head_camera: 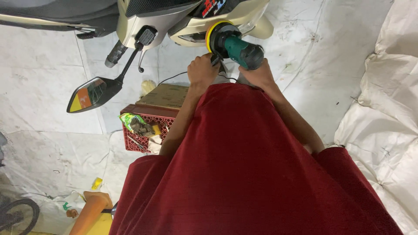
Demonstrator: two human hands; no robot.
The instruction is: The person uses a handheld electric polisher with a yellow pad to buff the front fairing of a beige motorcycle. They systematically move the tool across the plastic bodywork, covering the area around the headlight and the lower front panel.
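I see white sheeting (48, 78) covering the floor, smudged with grey marks and taped in seams. At the right it bunches into soft folds (383, 100). A red crate (143, 130) sits on it with a cardboard box (167, 95) on top. Bottom left there is an orange cone (89, 211) and part of a bicycle wheel (17, 215). Light is even and flat.

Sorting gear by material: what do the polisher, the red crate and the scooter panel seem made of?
Polisher: green body looks like matte moulded plastic, with a yellow, probably foam, pad. Crate: red plastic, judging by its lattice walls. Scooter panel: glossy cream, likely painted plastic; it shows soft reflections.
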